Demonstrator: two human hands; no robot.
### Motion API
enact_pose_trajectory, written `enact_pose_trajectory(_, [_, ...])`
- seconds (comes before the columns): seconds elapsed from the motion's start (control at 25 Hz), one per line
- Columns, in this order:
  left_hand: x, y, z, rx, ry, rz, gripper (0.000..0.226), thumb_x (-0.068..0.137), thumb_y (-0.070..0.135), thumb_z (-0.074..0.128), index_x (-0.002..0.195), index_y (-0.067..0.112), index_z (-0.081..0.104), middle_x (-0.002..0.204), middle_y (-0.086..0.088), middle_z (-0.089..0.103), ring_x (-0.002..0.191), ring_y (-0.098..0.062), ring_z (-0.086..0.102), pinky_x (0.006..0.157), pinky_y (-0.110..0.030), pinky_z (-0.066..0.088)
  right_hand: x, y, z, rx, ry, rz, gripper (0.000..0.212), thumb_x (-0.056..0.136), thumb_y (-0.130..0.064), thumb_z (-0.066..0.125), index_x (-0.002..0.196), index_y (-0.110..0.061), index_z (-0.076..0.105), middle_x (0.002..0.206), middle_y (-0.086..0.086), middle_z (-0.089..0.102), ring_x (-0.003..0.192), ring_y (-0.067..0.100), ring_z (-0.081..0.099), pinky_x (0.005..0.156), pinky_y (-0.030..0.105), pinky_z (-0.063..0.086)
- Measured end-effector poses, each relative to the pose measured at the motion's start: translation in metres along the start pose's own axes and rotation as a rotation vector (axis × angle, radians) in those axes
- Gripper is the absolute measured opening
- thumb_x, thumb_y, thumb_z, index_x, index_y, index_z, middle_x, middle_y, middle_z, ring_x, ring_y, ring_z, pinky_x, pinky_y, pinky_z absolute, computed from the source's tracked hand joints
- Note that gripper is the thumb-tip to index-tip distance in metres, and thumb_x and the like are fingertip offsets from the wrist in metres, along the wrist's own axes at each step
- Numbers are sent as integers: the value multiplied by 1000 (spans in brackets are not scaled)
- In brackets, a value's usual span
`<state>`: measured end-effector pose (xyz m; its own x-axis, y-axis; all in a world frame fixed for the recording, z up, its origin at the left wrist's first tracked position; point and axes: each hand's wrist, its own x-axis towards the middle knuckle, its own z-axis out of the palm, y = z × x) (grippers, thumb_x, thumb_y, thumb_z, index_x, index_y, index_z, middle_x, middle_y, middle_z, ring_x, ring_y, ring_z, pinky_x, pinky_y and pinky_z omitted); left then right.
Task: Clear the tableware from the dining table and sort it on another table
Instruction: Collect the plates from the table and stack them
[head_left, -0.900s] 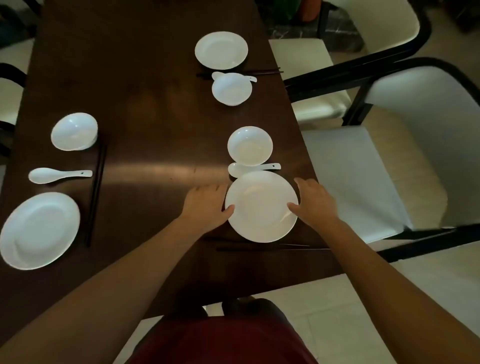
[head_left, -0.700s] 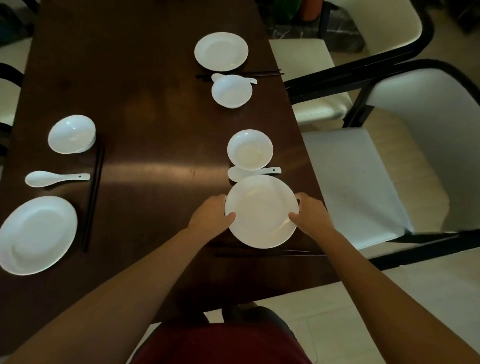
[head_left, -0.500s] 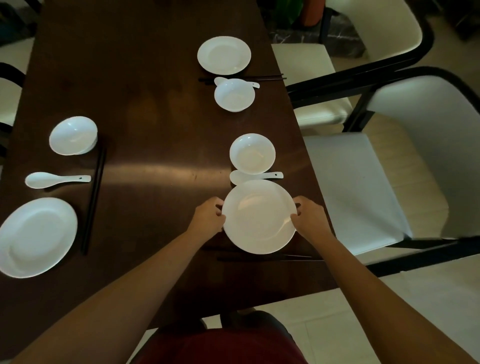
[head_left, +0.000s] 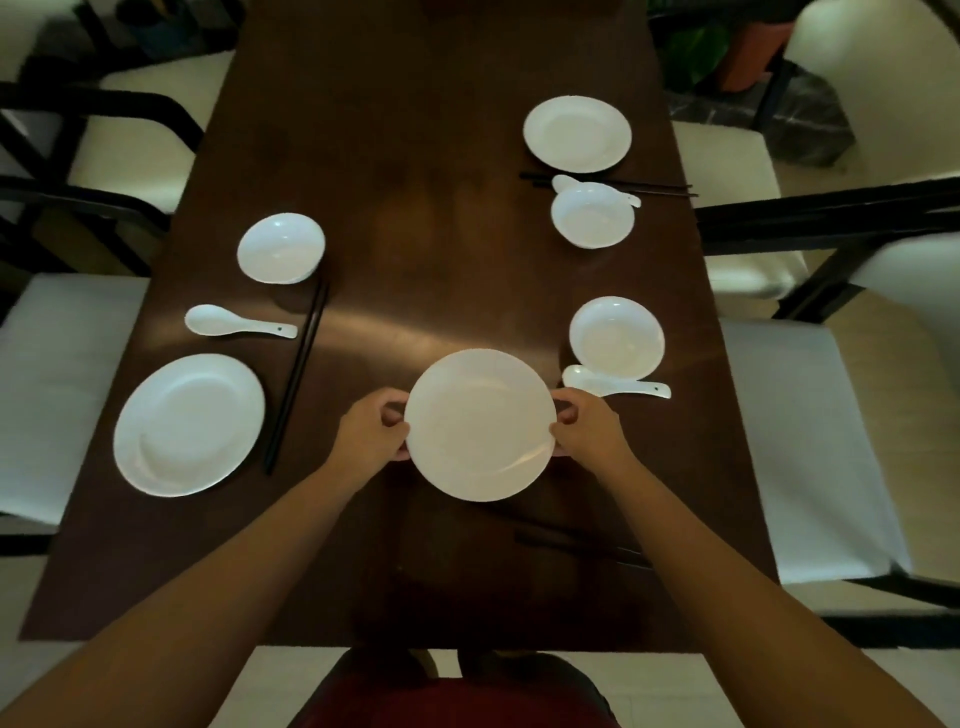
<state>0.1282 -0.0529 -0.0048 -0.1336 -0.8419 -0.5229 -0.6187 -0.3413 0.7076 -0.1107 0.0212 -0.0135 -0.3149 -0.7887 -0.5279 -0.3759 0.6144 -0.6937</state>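
Observation:
A white plate (head_left: 479, 423) hangs lifted above the dark dining table (head_left: 426, 249). My left hand (head_left: 370, 432) grips its left rim and my right hand (head_left: 586, 431) grips its right rim. A white bowl (head_left: 616, 336) and a white spoon (head_left: 613, 387) lie just right of the plate. Dark chopsticks (head_left: 582, 545) lie near the table's front edge. On the left are a second plate (head_left: 189, 423), a spoon (head_left: 236, 322), a bowl (head_left: 280, 248) and chopsticks (head_left: 297, 376). Farther back right sit a third plate (head_left: 576, 133), a bowl (head_left: 592, 217) with a spoon, and chopsticks (head_left: 608, 186).
White-cushioned chairs with black frames stand on both sides: two on the right (head_left: 810, 447) and two on the left (head_left: 47, 395). A potted plant (head_left: 701, 47) is at the back right. Pale floor tiles show below the table's front edge.
Both hands closed on the plate's rim and lifted it off the table. It moved left, away from the spoon and chopsticks.

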Motion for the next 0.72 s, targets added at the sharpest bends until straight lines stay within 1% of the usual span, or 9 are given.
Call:
enact_pose_trajectory(0.16, [9,-25,-27,-12,43,-42,29,84,-2,56,109,13,58,95,-8,60,90,-23,61,55,-20,53,15,-25,31,-1,-52,-28,33,74,-15,67,107,-19,65,80,-8,58,88,26,63,83,48,55])
enact_pose_trajectory(0.28, [14,-35,-38,-23,26,-33,27,84,0,57,108,13,58,87,-3,60,84,-20,63,56,-21,55,22,-35,43,-23,-52,-43,33,75,-15,67,107,-20,66,81,-6,61,87,25,63,81,48,56])
enact_pose_trajectory(0.4, [19,-39,-45,-13,16,-30,26,84,2,58,108,13,58,87,-5,62,77,-16,64,54,-20,56,29,-42,48,-57,-40,-49,29,77,-15,67,105,-20,65,82,-7,62,85,23,63,80,46,57])
enact_pose_trajectory(0.48, [20,-42,-47,-1,-2,-19,27,84,3,59,109,12,58,90,-7,63,75,-16,64,53,-20,56,30,-43,50,-91,-32,-36,28,79,-15,66,106,-20,64,89,-2,64,86,22,63,80,44,57])
enact_pose_trajectory(0.6, [22,-40,-51,-7,-39,-16,32,84,5,61,115,11,57,91,-6,63,75,-16,65,57,-21,56,32,-41,52,-113,-23,-2,31,80,-15,66,111,-18,61,102,4,66,90,23,62,81,43,56])
enact_pose_trajectory(0.72, [23,-38,-56,-16,-83,-57,37,84,7,62,120,10,53,88,-5,63,71,-16,67,59,-22,56,31,-42,52,-182,-22,53,33,83,-13,63,116,-14,58,107,10,66,85,22,62,77,34,54])
